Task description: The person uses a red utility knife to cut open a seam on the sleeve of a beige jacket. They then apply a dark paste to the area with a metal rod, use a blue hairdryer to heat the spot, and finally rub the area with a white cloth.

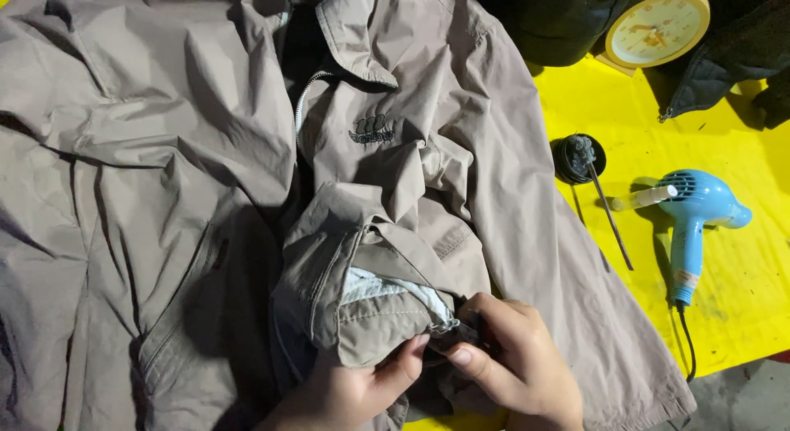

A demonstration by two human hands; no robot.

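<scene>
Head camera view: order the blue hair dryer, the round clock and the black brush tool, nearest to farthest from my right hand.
From the right hand:
1. Blue hair dryer, to the right on the yellow surface.
2. Black brush tool, above, beside the jacket; close to the dryer's distance.
3. Round clock, top right corner.

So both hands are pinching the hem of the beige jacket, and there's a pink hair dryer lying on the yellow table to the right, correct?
Not quite: the hair dryer is blue, not pink, as the head view shows. The rest holds.

A bright yellow table cover [741,307] under strong light; grey floor [753,398] shows at the lower right corner.
</scene>
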